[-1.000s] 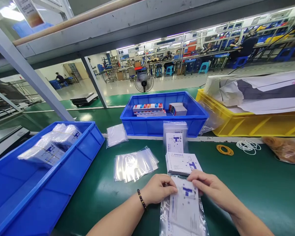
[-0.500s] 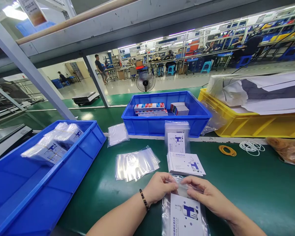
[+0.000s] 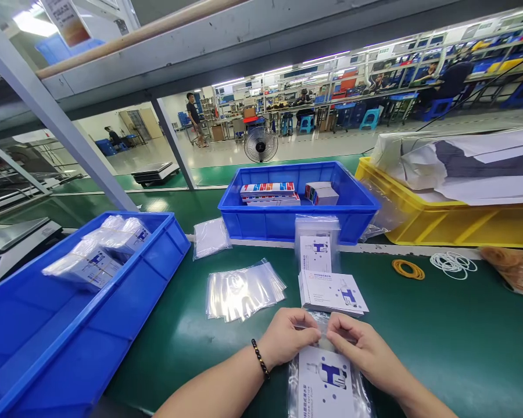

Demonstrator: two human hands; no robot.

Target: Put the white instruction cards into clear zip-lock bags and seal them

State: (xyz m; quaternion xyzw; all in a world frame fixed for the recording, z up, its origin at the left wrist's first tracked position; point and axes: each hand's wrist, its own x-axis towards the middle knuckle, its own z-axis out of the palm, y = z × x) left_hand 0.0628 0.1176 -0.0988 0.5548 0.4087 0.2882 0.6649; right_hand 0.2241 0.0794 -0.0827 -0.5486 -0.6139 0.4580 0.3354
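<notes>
A clear plastic bag with a printed white booklet inside lies in front of me on the green table. At its upper edge, my left hand pinches the plastic between thumb and fingers; a beaded bracelet circles that wrist. My right hand pinches the same edge just to the right, its thumb close to the left one. Just beyond my fingers is a stack of matching booklets. Behind the stack lies a bagged booklet. Fanned empty clear bags rest to the left.
A blue bin at left holds banded bagged booklets. Another blue bin at the back contains printed boxes. A yellow crate stands right, with orange bands and white bands before it. A shelf beam crosses overhead.
My right hand has moved left along the bag's upper edge, and its fingers have closed into a pinch beside my left hand. A person in the background has walked to the right.
</notes>
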